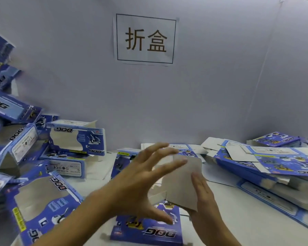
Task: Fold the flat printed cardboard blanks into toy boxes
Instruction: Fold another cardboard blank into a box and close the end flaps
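**A:** Cardboard everywhere. Beyond the fingers stands a grey partition (203, 95) with a paper sign (145, 39); well off to the far side of the left hand (140, 176) is a heap of folded boxes (43, 148), and out past the right hand (203, 197) a stack of flat blanks (267, 164) lying on the white desk (229, 210).

**B:** And the one being worked?

**A:** The blank in hand (148, 228) sits right under both hands, printed face up on the desk, with its grey flap (181, 181) raised between them. The right hand's straight fingers (200, 181) lie against the flap's near edge, propping it from that side. The left hand's fingers (160, 157) are spread wide and hover just short of the flap; whether any fingertip touches it, I cannot tell, as the picture is blurred there.

**B:** How would you finish that fold properly?

**A:** I'd judge the flap is being bent along its score. Best to keep the right hand flat as a backstop, bring the left palm down evenly across the whole width, and let the crease follow the printed line so the corners meet square. Pressing on one corner only would likely skew it.

**B:** Anything inside the finished ones?

**A:** The folded boxes nearest the left fingers show window cut-outs, and through them I see only bare grey card. Nothing appears to be packed in them, though the deeper ones in the heap are hidden.
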